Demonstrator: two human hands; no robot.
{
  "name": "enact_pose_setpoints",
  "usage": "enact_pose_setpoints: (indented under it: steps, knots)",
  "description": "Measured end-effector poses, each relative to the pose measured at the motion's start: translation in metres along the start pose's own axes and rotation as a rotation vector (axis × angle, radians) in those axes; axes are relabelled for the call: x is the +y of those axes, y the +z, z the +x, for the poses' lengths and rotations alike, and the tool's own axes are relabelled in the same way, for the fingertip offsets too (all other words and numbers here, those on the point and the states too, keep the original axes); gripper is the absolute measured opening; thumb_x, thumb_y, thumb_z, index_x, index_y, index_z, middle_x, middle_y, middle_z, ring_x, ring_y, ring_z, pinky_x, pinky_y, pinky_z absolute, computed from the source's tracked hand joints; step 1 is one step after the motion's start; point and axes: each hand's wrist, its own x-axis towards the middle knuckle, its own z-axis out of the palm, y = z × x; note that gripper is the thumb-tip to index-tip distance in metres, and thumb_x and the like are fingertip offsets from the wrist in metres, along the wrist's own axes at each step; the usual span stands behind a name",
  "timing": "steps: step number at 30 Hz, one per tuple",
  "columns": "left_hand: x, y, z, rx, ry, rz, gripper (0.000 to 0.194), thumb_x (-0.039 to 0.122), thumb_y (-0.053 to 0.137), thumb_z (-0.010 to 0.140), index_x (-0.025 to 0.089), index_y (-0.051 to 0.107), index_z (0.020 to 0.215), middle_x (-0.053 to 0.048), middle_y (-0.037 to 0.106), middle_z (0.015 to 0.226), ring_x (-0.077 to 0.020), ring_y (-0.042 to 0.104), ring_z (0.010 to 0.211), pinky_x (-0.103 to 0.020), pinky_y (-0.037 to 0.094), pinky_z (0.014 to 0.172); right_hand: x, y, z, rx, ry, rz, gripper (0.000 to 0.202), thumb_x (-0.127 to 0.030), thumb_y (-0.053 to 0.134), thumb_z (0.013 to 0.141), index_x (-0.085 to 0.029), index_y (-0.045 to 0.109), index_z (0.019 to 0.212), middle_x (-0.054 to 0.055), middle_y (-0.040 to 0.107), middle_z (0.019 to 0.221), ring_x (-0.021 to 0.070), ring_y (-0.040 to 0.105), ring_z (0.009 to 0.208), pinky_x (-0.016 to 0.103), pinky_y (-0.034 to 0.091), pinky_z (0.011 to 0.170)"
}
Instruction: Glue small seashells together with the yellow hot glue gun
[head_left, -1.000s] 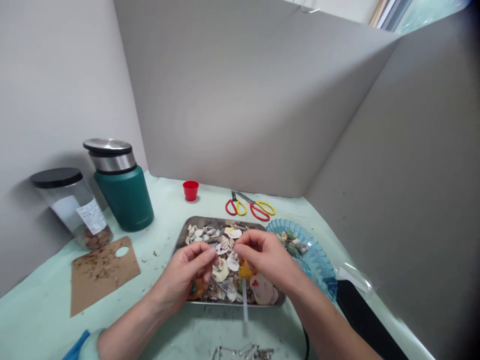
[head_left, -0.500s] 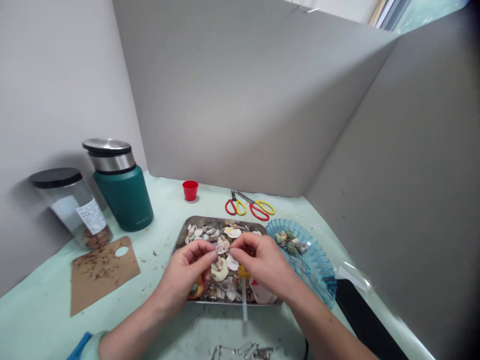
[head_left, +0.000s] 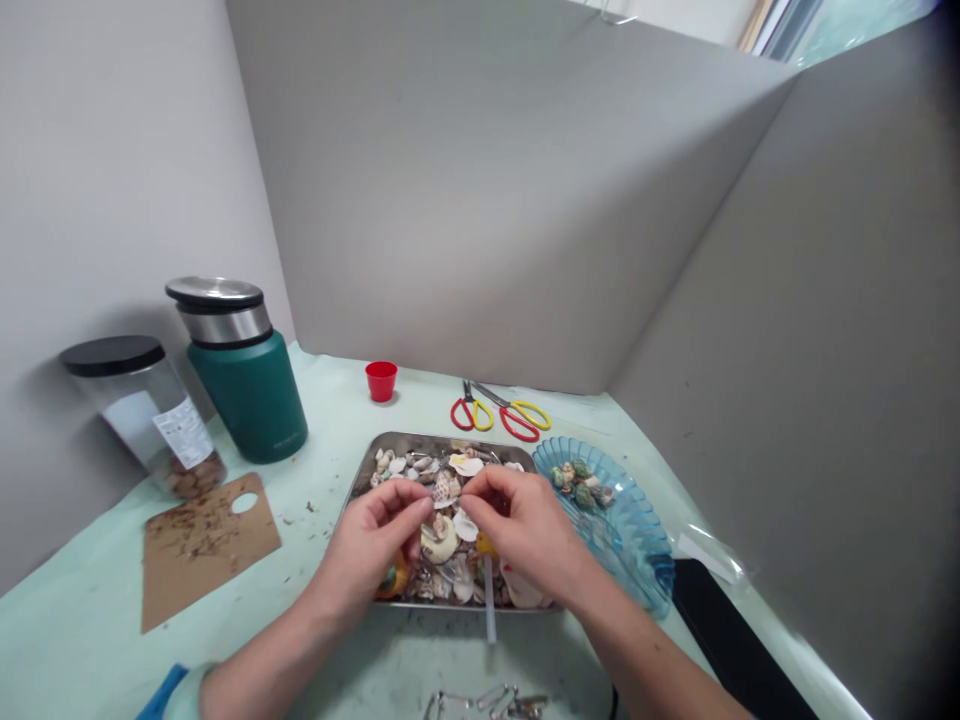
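Observation:
Over a metal tray (head_left: 427, 604) full of seashells, my left hand (head_left: 379, 540) and my right hand (head_left: 521, 525) face each other, a small gap apart. Each has thumb and forefinger pinched together. Whatever lies in the pinches is too small to make out. Between the fingertips shows a spotted shell (head_left: 445, 487); I cannot tell whether it is touched or just lies behind. Under the hands are a pale round shell (head_left: 441, 541) and a white shell (head_left: 465, 525). A whitish stick (head_left: 490, 602) with a yellow top pokes over the tray's front rim.
Right of the tray, a blue fluted dish (head_left: 637, 520) holds greenish shells (head_left: 581, 485). Behind lie two pairs of scissors (head_left: 506, 405) and a red cup (head_left: 382, 381). At left stand a green flask (head_left: 251, 395), a jar (head_left: 154, 420) and brown cardboard (head_left: 210, 550). Metal pins (head_left: 495, 703) lie in front.
Both hands keep nearly the same pinched pose over the tray. My right hand covers slightly more of the yellow piece than before.

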Motion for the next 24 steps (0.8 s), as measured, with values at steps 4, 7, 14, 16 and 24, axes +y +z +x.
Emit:
enact_pose_setpoints:
  steps: [4, 7, 14, 16, 24]
  knots:
    - [0.001, -0.002, -0.002, -0.089, -0.003, -0.033, 0.03, 0.036, 0.066, 0.074, 0.018, 0.056, 0.095, 0.003, 0.057, 0.062, -0.0081, 0.049, 0.044, -0.02, 0.039, 0.043, 0.001, -0.002, 0.0, 0.039, -0.144, -0.128, 0.013, -0.012, 0.053, 0.081, -0.019, 0.061, 0.073, -0.001, 0.062, 0.07, 0.0122, 0.054, 0.064, 0.023, 0.038, 0.059]
    - [0.003, -0.003, -0.003, -0.158, 0.016, -0.041, 0.038, 0.036, 0.065, 0.075, 0.02, 0.052, 0.106, 0.0, 0.058, 0.075, -0.0087, 0.05, 0.048, -0.021, 0.04, 0.044, 0.004, -0.005, 0.0, 0.026, -0.284, -0.239, 0.013, -0.013, 0.051, 0.084, -0.018, 0.061, 0.079, 0.001, 0.062, 0.075, 0.013, 0.054, 0.068, 0.025, 0.038, 0.063]
    - [0.003, -0.002, -0.002, -0.203, 0.024, 0.056, 0.03, 0.04, 0.06, 0.079, 0.017, 0.056, 0.099, 0.004, 0.05, 0.053, -0.0105, 0.047, 0.047, -0.021, 0.038, 0.045, 0.005, -0.01, 0.0, -0.072, -0.514, -0.457, 0.022, -0.015, 0.042, 0.09, -0.018, 0.062, 0.081, 0.003, 0.061, 0.074, 0.0142, 0.051, 0.067, 0.026, 0.036, 0.06]
    - [0.003, -0.002, -0.001, -0.216, 0.023, 0.088, 0.029, 0.04, 0.06, 0.079, 0.017, 0.057, 0.096, 0.004, 0.051, 0.05, -0.0103, 0.046, 0.045, -0.021, 0.038, 0.044, 0.005, -0.009, 0.0, -0.069, -0.526, -0.488, 0.022, -0.014, 0.043, 0.089, -0.018, 0.062, 0.081, 0.003, 0.061, 0.073, 0.0143, 0.051, 0.066, 0.026, 0.036, 0.06]
    - [0.001, -0.002, 0.0, -0.21, -0.034, -0.089, 0.024, 0.035, 0.065, 0.076, 0.019, 0.059, 0.093, 0.005, 0.052, 0.053, -0.0081, 0.047, 0.044, -0.02, 0.039, 0.045, 0.005, -0.012, 0.0, -0.057, -0.462, -0.367, 0.021, -0.018, 0.042, 0.092, -0.019, 0.062, 0.099, 0.005, 0.065, 0.087, 0.0148, 0.058, 0.078, 0.026, 0.041, 0.067]
